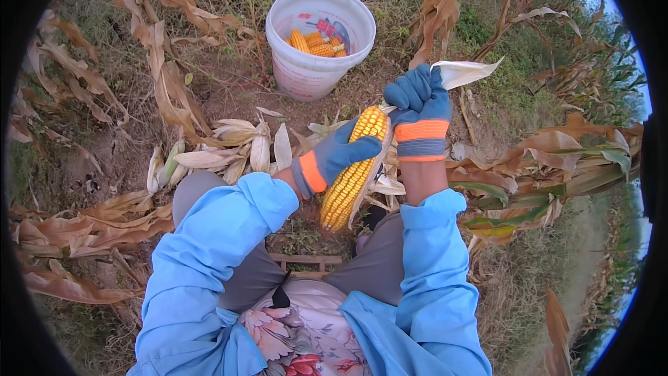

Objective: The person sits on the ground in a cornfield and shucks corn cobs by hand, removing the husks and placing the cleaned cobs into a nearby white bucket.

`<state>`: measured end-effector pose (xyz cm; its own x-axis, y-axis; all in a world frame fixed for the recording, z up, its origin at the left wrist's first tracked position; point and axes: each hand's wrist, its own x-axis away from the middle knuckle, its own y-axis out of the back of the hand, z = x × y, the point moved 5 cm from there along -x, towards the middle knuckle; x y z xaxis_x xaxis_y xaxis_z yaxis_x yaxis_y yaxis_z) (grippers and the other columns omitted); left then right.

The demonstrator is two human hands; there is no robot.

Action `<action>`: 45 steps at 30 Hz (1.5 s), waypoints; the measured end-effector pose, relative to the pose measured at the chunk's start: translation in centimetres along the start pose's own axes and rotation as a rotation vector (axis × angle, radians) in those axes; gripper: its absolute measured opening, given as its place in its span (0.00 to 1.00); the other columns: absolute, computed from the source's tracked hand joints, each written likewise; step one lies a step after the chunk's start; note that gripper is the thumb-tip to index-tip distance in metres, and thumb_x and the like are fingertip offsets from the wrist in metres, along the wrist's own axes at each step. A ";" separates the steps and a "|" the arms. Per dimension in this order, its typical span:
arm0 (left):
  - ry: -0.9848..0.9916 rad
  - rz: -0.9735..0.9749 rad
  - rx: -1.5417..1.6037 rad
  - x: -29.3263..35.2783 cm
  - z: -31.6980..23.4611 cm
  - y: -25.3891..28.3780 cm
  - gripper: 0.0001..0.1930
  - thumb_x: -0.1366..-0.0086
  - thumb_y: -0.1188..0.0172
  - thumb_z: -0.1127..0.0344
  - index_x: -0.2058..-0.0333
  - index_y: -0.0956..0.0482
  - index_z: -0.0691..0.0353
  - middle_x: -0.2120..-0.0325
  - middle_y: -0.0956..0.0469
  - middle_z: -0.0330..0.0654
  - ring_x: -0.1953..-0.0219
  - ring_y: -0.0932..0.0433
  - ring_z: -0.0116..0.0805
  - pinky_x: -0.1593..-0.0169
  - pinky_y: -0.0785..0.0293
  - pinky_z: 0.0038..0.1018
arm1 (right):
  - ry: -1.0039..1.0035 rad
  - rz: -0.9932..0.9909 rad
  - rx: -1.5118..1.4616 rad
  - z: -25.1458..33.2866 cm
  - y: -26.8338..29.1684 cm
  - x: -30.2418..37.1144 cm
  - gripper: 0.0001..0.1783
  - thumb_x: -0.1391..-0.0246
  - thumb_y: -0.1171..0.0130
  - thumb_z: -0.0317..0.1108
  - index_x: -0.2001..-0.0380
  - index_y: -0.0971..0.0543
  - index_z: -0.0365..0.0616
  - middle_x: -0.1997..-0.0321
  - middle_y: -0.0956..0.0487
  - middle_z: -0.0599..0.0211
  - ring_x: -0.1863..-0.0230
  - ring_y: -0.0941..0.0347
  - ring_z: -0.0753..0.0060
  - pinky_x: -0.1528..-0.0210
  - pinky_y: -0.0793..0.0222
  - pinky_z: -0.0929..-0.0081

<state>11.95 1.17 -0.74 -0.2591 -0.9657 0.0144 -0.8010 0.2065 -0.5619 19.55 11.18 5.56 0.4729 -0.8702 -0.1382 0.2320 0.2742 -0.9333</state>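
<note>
A yellow ear of corn [342, 195] slants in front of me, its kernels mostly bare. My left hand [341, 153], in a blue glove with an orange cuff, is wrapped round its middle, thumb across the kernels. Pale husk [367, 191] still lines the ear's right side. My right hand [421, 101], gloved alike, is closed in a fist by the ear's upper end. A strip of pale husk [467, 73] sticks out from that fist to the right.
Ahead stands a white bucket [306, 76] with several yellow ears of corn [316, 45] inside. Stripped husks [240, 143] lie on the ground before my knees. Dry corn stalks [167, 76] rise at the left, and leafy stalks [550, 167] lean in from the right.
</note>
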 end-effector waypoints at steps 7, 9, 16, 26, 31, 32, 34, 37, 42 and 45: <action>0.122 0.135 0.359 0.5 0.6 -1.2 0.30 0.52 0.38 0.52 0.53 0.35 0.61 0.68 0.28 0.44 0.67 0.25 0.37 0.63 0.26 0.31 | -0.070 0.119 -0.194 0.4 -1.4 0.6 0.19 0.46 0.53 0.37 0.88 0.44 0.52 0.90 0.54 0.81 0.91 0.61 0.84 0.87 0.64 0.81; 0.147 0.157 0.431 0.7 0.4 -1.6 0.31 0.52 0.37 0.52 0.53 0.35 0.61 0.68 0.28 0.43 0.68 0.25 0.37 0.63 0.26 0.30 | -0.078 0.135 -0.222 0.4 -1.8 0.8 0.19 0.46 0.54 0.35 0.89 0.44 0.52 0.91 0.54 0.81 0.91 0.61 0.84 0.87 0.64 0.81; 0.164 0.287 0.742 1.0 1.2 -1.9 0.35 0.52 0.37 0.51 0.49 0.38 0.62 0.65 0.28 0.44 0.67 0.26 0.36 0.63 0.27 0.29 | -0.084 0.338 -0.449 2.2 -4.3 1.2 0.21 0.45 0.57 0.34 0.91 0.45 0.52 0.92 0.53 0.80 0.92 0.59 0.83 0.88 0.62 0.81; 0.016 -0.046 0.589 0.2 0.0 1.8 0.33 0.51 0.39 0.53 0.49 0.37 0.61 0.61 0.28 0.46 0.60 0.27 0.39 0.55 0.29 0.33 | 0.089 -0.540 0.952 8.8 4.8 0.5 0.09 0.49 0.47 0.37 0.74 0.31 0.43 0.85 0.34 0.71 0.88 0.42 0.79 0.81 0.43 0.76; -0.040 -0.071 0.585 0.0 -0.9 2.9 0.31 0.51 0.39 0.54 0.50 0.36 0.62 0.64 0.26 0.47 0.63 0.26 0.40 0.55 0.28 0.33 | -0.013 -0.597 2.271 12.4 7.5 2.0 0.31 0.60 0.37 0.42 0.54 0.34 0.37 0.67 0.25 0.53 0.73 0.28 0.62 0.73 0.31 0.68; -0.044 -0.086 0.609 0.1 -1.0 3.1 0.30 0.50 0.40 0.54 0.51 0.35 0.63 0.64 0.26 0.47 0.63 0.26 0.39 0.55 0.28 0.33 | -0.048 -0.617 2.386 12.4 7.2 1.9 0.40 0.63 0.36 0.45 0.48 0.39 0.39 0.54 0.30 0.46 0.60 0.28 0.54 0.61 0.31 0.64; -0.068 -0.094 0.615 0.2 -1.4 3.3 0.29 0.49 0.40 0.54 0.51 0.35 0.63 0.64 0.27 0.46 0.63 0.26 0.39 0.55 0.28 0.33 | 0.132 -0.470 2.451 11.4 6.2 2.4 0.40 0.63 0.36 0.47 0.48 0.38 0.38 0.52 0.32 0.46 0.56 0.31 0.53 0.57 0.33 0.62; -0.093 -0.118 0.651 -0.1 -1.0 3.8 0.27 0.49 0.40 0.56 0.52 0.34 0.62 0.63 0.27 0.44 0.62 0.27 0.37 0.55 0.29 0.32 | 0.297 -0.150 2.279 7.5 4.9 3.1 0.34 0.63 0.37 0.48 0.54 0.33 0.38 0.55 0.30 0.49 0.54 0.32 0.53 0.52 0.36 0.62; -0.141 -0.123 0.648 0.0 -1.1 4.8 0.26 0.48 0.40 0.57 0.52 0.35 0.61 0.63 0.29 0.42 0.61 0.28 0.36 0.54 0.30 0.32 | -0.452 0.029 1.455 -0.6 1.5 4.6 0.28 0.60 0.38 0.46 0.60 0.29 0.37 0.65 0.25 0.62 0.64 0.29 0.70 0.60 0.34 0.76; -0.156 -0.108 0.589 0.0 -1.4 4.6 0.27 0.48 0.40 0.57 0.52 0.35 0.61 0.63 0.29 0.42 0.60 0.29 0.36 0.53 0.31 0.33 | -0.471 0.093 1.384 -3.4 1.5 5.8 0.23 0.59 0.37 0.41 0.64 0.28 0.35 0.70 0.25 0.66 0.68 0.31 0.79 0.65 0.34 0.81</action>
<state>7.52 2.30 -2.20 -0.0752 -0.9972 0.0008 -0.3740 0.0274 -0.9270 19.69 5.16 2.25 0.6966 -0.6908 0.1935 0.6705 0.7229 0.1669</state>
